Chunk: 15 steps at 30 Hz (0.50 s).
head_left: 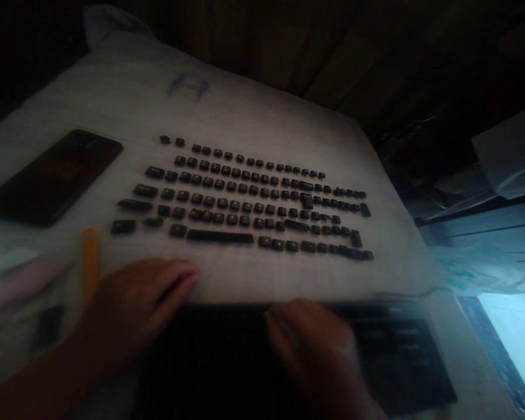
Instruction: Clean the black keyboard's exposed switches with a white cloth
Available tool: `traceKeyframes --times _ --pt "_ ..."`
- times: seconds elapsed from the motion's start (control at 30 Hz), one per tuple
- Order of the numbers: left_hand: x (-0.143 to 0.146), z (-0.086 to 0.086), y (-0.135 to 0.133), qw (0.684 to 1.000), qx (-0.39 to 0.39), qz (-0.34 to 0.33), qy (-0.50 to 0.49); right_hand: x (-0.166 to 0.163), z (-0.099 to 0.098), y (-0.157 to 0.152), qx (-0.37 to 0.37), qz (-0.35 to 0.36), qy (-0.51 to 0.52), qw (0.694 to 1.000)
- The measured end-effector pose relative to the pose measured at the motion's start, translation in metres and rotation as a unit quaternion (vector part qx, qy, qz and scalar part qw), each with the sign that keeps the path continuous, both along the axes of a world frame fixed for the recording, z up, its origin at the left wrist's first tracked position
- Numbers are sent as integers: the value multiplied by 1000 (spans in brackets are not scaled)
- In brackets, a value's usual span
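A dark keyboard base (402, 361) lies across the lower middle, its keys hard to make out in the dim light. My left hand (140, 303) is at its upper left corner, thumb and forefinger pressed together. Over the middle of the base is my right hand (319, 344), its fingers curled in a pinch and slightly blurred. Whether either hand holds anything small is hidden. Beyond the hands, loose black keycaps are laid out in several rows on the white cloth, with the long space bar keycap (220, 236) in the nearest row.
A dark phone (52, 178) lies at the left. An orange strip-like tool (90, 259) is beside my left wrist, near a small dark square piece (48, 326). The white cloth (262, 111) covers the table, whose right edge slopes down past clear plastic (481, 271).
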<state>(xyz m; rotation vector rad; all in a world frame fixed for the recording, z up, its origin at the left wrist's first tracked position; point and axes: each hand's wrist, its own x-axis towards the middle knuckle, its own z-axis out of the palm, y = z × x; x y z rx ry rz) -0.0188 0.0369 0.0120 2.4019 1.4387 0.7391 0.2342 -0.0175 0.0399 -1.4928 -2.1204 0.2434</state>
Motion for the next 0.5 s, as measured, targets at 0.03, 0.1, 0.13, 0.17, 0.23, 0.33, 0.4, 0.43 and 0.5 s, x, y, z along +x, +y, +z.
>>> traceKeyframes --times 0.03,0.1,0.13,0.17,0.23,0.33,0.4,0.43,0.5 --pt "0 0 0 1000 10 -3 -1 0 0 0 -3 -4 -2 1000" --pt "0 0 0 1000 22 -7 1 0 0 -1 -9 -3 -6 1000" --pt "0 0 0 1000 24 -7 3 0 1 -1 -12 0 -7 1000" --pt "0 0 0 1000 24 -7 5 0 1 0 -14 5 -8 1000" --pt "1 0 0 1000 20 -5 8 0 2 0 -11 12 -7 1000" --pt "1 0 0 1000 3 -3 4 0 2 0 -3 8 -6 1000" --pt "1 -1 0 1000 -7 0 -1 -1 1 0 0 0 -6 1000" --pt "1 -1 0 1000 -6 1 -4 -1 1 -1 -1 -2 -8 1000" --pt "1 0 1 1000 1 1 -7 -1 1 -1 -7 -5 -11 1000"
